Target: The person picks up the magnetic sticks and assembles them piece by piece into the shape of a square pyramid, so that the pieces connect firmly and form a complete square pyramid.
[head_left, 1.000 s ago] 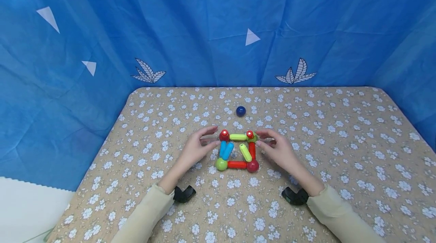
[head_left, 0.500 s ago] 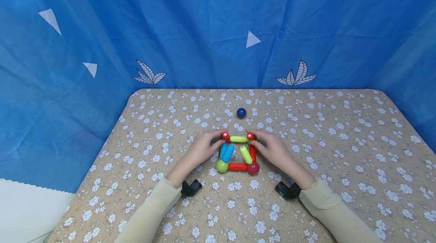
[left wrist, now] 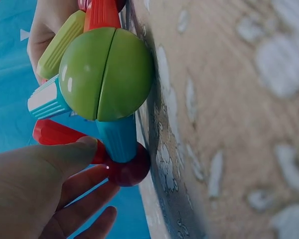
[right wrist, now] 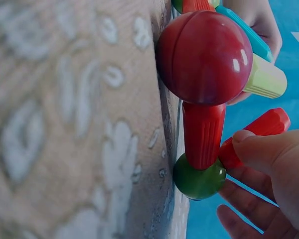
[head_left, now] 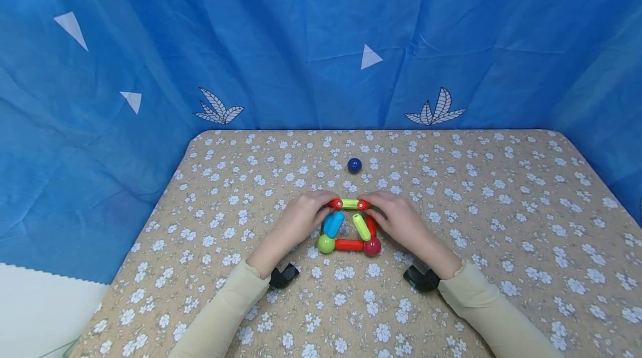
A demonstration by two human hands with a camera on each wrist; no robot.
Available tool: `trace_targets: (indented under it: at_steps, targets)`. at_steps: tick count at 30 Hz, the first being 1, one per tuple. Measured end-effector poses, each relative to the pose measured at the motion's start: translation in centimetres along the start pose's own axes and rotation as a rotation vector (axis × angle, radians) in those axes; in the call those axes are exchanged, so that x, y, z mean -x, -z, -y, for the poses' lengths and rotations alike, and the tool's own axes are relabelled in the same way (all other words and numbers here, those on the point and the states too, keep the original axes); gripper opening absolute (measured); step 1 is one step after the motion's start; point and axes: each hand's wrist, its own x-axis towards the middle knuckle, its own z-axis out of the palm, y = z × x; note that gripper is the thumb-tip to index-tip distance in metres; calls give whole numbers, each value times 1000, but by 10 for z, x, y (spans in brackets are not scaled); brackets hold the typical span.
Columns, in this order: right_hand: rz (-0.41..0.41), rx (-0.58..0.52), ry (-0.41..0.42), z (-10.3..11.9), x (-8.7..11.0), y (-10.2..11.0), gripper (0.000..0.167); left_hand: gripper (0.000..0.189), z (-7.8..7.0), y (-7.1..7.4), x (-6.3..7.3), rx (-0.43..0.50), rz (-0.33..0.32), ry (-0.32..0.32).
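Observation:
A square of magnetic rods and balls lies on the tablecloth, with a green ball (head_left: 326,244) at front left and a dark red ball (head_left: 372,246) at front right. My left hand (head_left: 302,214) pinches a red rod (left wrist: 60,133) rising from the back left red ball (left wrist: 130,169). My right hand (head_left: 396,214) pinches another red rod (right wrist: 270,123) on the back right green ball (right wrist: 199,178). Both red rods lean inward above the rear yellow-green rod (head_left: 350,203). From the front balls, a blue rod (head_left: 335,225) and a yellow-green rod (head_left: 361,227) slant upward.
Behind the square sits a loose dark blue ball (head_left: 354,165). The table (head_left: 501,207) has a beige flowered cloth, and a blue curtain (head_left: 281,40) hangs along its back and sides. Each wrist carries a black camera mount.
Both hands have moved inward from beside the square and taken hold of the two rear red rods. The tops of those rods have tilted toward each other.

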Motion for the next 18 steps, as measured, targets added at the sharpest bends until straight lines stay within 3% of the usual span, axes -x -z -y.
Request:
trace_targets:
  at_steps: [9, 18]
  targets:
    - [0, 93, 10, 3, -3, 1, 33, 26, -4, 1, -3, -12, -11, -13]
    - [-15, 75, 22, 3, 0, -3, 34, 29, -8, 0, 1, -45, 16, -6]
